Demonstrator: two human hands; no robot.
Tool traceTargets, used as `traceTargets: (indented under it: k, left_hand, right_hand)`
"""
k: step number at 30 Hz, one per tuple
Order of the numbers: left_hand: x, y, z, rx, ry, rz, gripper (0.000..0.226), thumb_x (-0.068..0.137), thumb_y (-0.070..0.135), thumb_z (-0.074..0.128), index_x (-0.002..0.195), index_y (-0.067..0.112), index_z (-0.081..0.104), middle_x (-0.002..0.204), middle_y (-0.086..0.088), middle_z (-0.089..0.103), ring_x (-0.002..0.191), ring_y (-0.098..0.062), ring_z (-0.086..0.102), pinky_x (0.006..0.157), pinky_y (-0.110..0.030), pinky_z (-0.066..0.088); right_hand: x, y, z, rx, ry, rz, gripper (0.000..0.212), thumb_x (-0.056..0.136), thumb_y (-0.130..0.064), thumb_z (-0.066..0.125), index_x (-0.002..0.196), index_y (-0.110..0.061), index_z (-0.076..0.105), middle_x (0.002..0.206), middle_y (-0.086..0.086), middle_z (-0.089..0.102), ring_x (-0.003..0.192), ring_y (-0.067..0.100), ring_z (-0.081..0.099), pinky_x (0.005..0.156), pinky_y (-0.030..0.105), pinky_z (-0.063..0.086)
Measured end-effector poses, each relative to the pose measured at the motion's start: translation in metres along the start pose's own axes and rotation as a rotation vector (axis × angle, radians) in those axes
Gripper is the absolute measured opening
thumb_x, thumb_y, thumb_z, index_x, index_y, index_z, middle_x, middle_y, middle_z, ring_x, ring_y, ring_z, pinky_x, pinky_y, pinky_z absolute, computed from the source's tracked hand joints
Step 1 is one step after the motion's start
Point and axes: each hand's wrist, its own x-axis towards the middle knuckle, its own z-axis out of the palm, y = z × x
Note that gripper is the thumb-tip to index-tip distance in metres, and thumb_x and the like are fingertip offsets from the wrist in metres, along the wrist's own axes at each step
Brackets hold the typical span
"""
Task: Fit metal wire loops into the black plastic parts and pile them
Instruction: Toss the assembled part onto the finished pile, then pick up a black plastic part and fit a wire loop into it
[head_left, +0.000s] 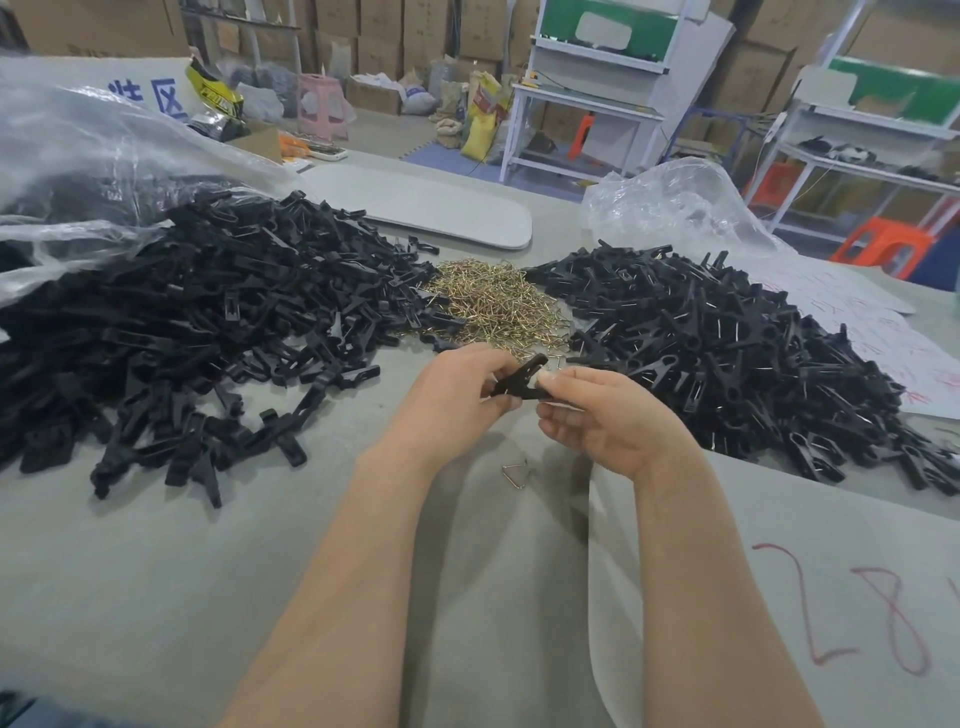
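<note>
One black plastic part (521, 375) is held above the table between both hands. My left hand (457, 395) grips its left end and my right hand (597, 410) pinches its right end. Whether a wire sits in it is hidden by my fingers. A heap of brass-coloured wire loops (493, 304) lies just beyond my hands. To the left spreads a big pile of bare black parts (208, 312). On the right lies a pile of black parts with wire loops fitted (727, 353). A single wire loop (516, 474) lies on the table below my hands.
The grey table (208, 571) has a paper sheet with red writing (857, 613) at the near right. A clear plastic bag (78, 156) lies at the far left, another (675, 202) behind the right pile. A grey board (431, 208) lies beyond the piles.
</note>
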Motion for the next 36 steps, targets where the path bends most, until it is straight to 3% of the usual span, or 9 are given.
traceTargets:
  k: [3,6,11,14,19,26,30,36]
  left_hand:
    - [0.000,0.001,0.000,-0.047,0.013,0.024,0.020,0.082,0.011,0.071,0.101,0.018,0.068,0.092,0.005,0.061,0.085,-0.014,0.060,0.086,-0.034,0.051]
    - [0.001,0.002,0.001,-0.032,0.036,0.059,0.023,0.080,0.009,0.072,0.102,0.016,0.069,0.092,0.005,0.061,0.085,-0.013,0.057,0.085,-0.026,0.047]
    - [0.001,0.005,0.000,0.029,0.065,0.111,0.025,0.080,0.014,0.073,0.104,0.015,0.068,0.088,0.011,0.056,0.088,-0.009,0.048,0.078,-0.016,0.031]
    - [0.000,0.007,-0.001,-0.011,0.072,0.118,0.024,0.079,0.013,0.072,0.103,0.017,0.068,0.088,0.010,0.058,0.086,-0.011,0.052,0.080,-0.021,0.037]
    - [-0.001,0.014,-0.002,-0.050,0.085,0.152,0.026,0.078,0.011,0.073,0.103,0.017,0.070,0.086,0.012,0.060,0.083,-0.007,0.053,0.079,-0.019,0.040]
    - [-0.002,0.017,-0.005,-0.107,0.064,0.152,0.026,0.077,0.009,0.075,0.102,0.014,0.070,0.085,0.006,0.060,0.084,-0.011,0.053,0.082,-0.024,0.043]
    - [-0.003,0.018,-0.005,-0.156,0.056,0.147,0.021,0.076,0.009,0.076,0.094,0.014,0.070,0.085,-0.001,0.061,0.081,-0.015,0.054,0.077,-0.021,0.043]
    - [-0.003,0.019,-0.005,-0.166,0.061,0.161,0.022,0.074,0.006,0.076,0.094,0.013,0.070,0.082,0.005,0.059,0.080,-0.009,0.053,0.076,-0.017,0.042]
  right_hand:
    - [-0.001,0.000,-0.001,0.135,-0.060,0.020,0.009,0.086,-0.015,0.063,0.091,-0.007,0.063,0.089,0.008,0.067,0.077,0.019,0.069,0.072,0.029,0.058]
    - [0.000,0.001,-0.002,0.219,-0.117,0.037,0.031,0.080,-0.019,0.064,0.106,-0.003,0.060,0.101,0.017,0.067,0.086,0.028,0.070,0.076,0.035,0.059]
    - [0.002,0.004,-0.001,0.287,-0.174,0.025,0.034,0.072,-0.031,0.067,0.090,-0.003,0.063,0.102,0.021,0.068,0.086,0.027,0.070,0.070,0.031,0.058]
    - [0.003,0.005,-0.001,0.296,-0.215,-0.008,0.033,0.073,-0.033,0.064,0.090,-0.005,0.070,0.103,0.018,0.070,0.088,0.023,0.071,0.070,0.028,0.057]
    - [0.004,0.008,0.000,0.360,-0.298,0.023,0.049,0.077,-0.041,0.058,0.105,-0.002,0.064,0.104,0.018,0.070,0.089,0.020,0.070,0.074,0.027,0.058]
    - [0.005,0.010,0.002,0.373,-0.341,0.023,0.049,0.077,-0.046,0.056,0.097,-0.005,0.074,0.101,0.017,0.070,0.086,0.019,0.071,0.078,0.028,0.058]
    - [0.005,0.011,0.000,0.345,-0.359,0.058,0.052,0.075,-0.052,0.053,0.092,-0.009,0.077,0.093,0.014,0.073,0.081,0.018,0.072,0.074,0.028,0.058]
    - [0.007,0.014,-0.003,0.320,-0.352,0.057,0.056,0.072,-0.057,0.049,0.090,-0.012,0.078,0.086,0.012,0.074,0.079,0.017,0.072,0.071,0.029,0.059]
